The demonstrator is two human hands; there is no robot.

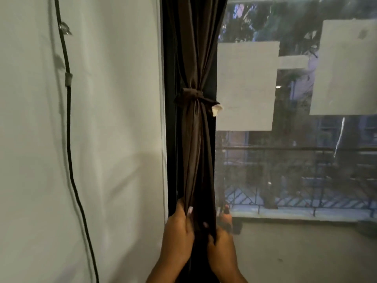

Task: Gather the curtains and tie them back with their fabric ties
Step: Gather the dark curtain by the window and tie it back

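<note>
1. The dark brown curtain [195, 139] hangs as one gathered column in the centre of the frame, running from the top edge down to the bottom. Its long axis is vertical, and it lies against the black window frame [170, 119].

2. The fabric tie [192, 94] is already knotted round the bundle, a little above mid-frame. A pale tag or lining end [216, 110] sticks out at its right side. The tie sits straight above both hands and well apart from them, along the same vertical line.

3. The left hand [178, 231] is at lower centre. Its fingers are curled into the left side of the folds and grip the cloth below the tie.

4. The right hand [221, 244] is just beside it, lower centre-right. Its fingers are curled too and pinch the right edge of the bundle. The fingertips are partly buried in the folds, so the exact hold is hard to read.

5. Both hands are about equally near the cloth, with the left set slightly higher. Any tidying would likely run up or down the curtain's length.

6. This curtain looks tied. The hands appear to be dressing the lower folds.

7. A black cable [69, 119] hangs down the white wall [112, 119] at left. Paper sheets [246, 84] are stuck on the window glass [295, 160] at right.
</note>
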